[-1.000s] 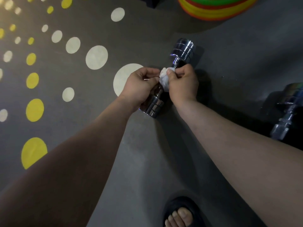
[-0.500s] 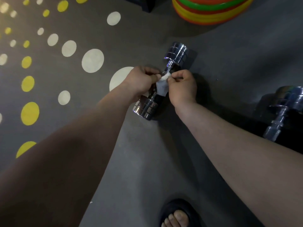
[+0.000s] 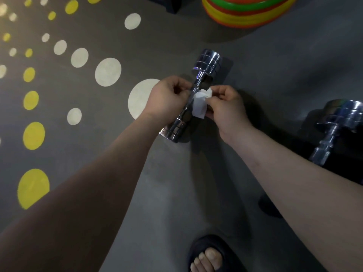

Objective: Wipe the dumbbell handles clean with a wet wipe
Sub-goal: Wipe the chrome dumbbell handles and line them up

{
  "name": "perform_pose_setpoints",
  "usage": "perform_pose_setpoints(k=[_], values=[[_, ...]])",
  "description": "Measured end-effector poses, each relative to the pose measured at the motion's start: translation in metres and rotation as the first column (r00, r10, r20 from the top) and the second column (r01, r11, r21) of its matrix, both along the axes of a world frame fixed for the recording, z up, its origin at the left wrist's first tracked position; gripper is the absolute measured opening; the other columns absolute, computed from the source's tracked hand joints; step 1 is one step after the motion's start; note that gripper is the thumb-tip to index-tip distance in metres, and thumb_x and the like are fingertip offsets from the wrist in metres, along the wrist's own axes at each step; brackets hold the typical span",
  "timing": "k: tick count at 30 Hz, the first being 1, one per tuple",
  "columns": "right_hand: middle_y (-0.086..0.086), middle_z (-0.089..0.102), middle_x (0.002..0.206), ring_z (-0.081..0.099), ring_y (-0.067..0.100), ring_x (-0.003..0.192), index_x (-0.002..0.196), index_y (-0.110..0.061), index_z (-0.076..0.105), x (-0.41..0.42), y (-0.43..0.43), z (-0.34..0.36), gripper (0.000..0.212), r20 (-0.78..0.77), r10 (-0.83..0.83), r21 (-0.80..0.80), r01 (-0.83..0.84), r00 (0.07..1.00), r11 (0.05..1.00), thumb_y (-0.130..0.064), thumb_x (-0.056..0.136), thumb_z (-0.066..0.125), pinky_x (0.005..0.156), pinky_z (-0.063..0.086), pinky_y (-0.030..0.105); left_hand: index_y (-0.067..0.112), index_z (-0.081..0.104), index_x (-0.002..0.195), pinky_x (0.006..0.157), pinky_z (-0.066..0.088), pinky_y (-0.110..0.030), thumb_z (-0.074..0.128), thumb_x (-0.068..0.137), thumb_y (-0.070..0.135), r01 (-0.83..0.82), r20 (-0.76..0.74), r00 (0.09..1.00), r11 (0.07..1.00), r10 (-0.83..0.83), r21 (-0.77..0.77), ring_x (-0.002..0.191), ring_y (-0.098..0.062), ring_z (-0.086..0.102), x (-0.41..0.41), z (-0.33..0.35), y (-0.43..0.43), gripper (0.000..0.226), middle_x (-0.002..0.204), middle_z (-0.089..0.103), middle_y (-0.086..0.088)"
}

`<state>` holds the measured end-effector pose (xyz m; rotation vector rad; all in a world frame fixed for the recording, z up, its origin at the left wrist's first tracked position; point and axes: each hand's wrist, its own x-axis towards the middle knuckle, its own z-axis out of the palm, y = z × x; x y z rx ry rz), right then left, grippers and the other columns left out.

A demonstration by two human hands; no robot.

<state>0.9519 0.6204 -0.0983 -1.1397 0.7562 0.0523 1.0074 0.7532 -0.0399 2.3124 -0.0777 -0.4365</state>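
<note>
A chrome dumbbell (image 3: 207, 62) lies slanted at the centre of the head view, its far end up right and its near end down left. My left hand (image 3: 167, 100) curls its fingers round the left side of the handle. A white wet wipe (image 3: 200, 105) hangs partly unfolded against the right side of the handle. My right hand (image 3: 225, 108) pinches the wipe's top edge between thumb and fingertips. The middle of the handle is hidden by the wipe and fingers.
A second chrome dumbbell (image 3: 337, 130) rests on the floor at the right edge. A stack of coloured rings (image 3: 245, 14) sits at the top. My foot in a dark sandal (image 3: 208, 256) is at the bottom. The grey floor (image 3: 275, 75) has white and yellow dots on the left.
The wipe was bunched between both hands on the handle; now it hangs unfolded lower on the handle. My hands have drawn slightly apart, and more of the dumbbell's near end shows.
</note>
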Motion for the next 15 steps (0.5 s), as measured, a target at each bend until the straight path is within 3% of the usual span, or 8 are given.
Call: perform_pose_setpoints(k=[4,7,9,11,13,15], values=[[0.013,0.069,0.096,0.069,0.023,0.085,0.098,-0.01,0.061,-0.005,-0.006,0.013,0.021,0.075,-0.008,0.295,-0.015,0.997,0.955,0.009,0.094,0.053,0.076,0.059,0.038,0.015,0.075,0.107,0.05,0.048,-0.016,0.068,0.093,0.017,0.117,-0.074,0.99,0.992,-0.119,-0.039,0.06,-0.012,0.066,-0.01,0.006,-0.012,0.016,0.079,0.074,0.005],[0.021,0.069,0.097,0.071,0.025,0.08,0.101,0.0,0.064,-0.004,-0.007,0.021,0.024,0.086,-0.009,0.359,-0.023,0.996,0.933,0.011,0.095,0.044,0.069,0.06,0.037,0.017,0.075,0.11,0.068,0.057,-0.021,0.077,0.087,0.02,0.149,-0.099,0.983,0.988,-0.153,-0.047,0.08,-0.011,0.073,-0.009,0.006,-0.014,0.024,0.092,0.077,0.005],[0.021,0.071,0.098,0.072,0.024,0.083,0.101,0.004,0.067,-0.004,-0.008,0.027,0.026,0.103,0.029,0.394,-0.067,0.994,0.917,0.003,0.097,0.041,0.07,0.061,0.036,0.017,0.074,0.107,0.068,0.054,-0.018,0.081,0.082,0.023,0.117,-0.088,0.989,0.993,-0.116,0.002,0.084,-0.01,0.072,-0.008,0.001,-0.013,0.026,0.093,0.076,0.004],[0.014,0.075,0.1,0.073,0.022,0.091,0.106,0.0,0.07,-0.004,-0.009,0.03,0.031,0.098,0.104,0.355,-0.132,0.99,0.925,-0.021,0.102,0.047,0.081,0.061,0.036,0.014,0.072,0.102,0.056,0.048,-0.014,0.081,0.082,0.024,0.061,-0.05,0.997,0.997,-0.059,0.046,0.072,-0.007,0.068,-0.009,-0.002,-0.012,0.024,0.09,0.074,0.001],[0.009,0.075,0.108,0.072,0.025,0.102,0.111,-0.009,0.071,-0.003,-0.008,0.024,0.038,0.085,0.223,0.162,-0.234,0.971,0.959,-0.042,0.095,0.061,0.092,0.056,0.041,0.012,0.07,0.1,0.048,0.042,-0.011,0.078,0.084,0.02,0.035,-0.038,0.999,0.998,-0.033,0.055,0.06,-0.003,0.061,-0.008,-0.001,-0.01,0.019,0.084,0.071,0.0],[0.003,0.075,0.108,0.071,0.024,0.103,0.108,-0.02,0.07,-0.002,-0.009,0.017,0.036,0.035,0.283,-0.009,-0.283,0.959,0.959,-0.046,0.084,0.071,0.086,0.056,0.04,0.015,0.07,0.101,0.056,0.051,-0.016,0.077,0.084,0.019,0.039,-0.062,0.997,0.999,-0.038,0.024,0.068,-0.009,0.068,-0.005,0.001,-0.004,0.019,0.086,0.073,-0.001]])
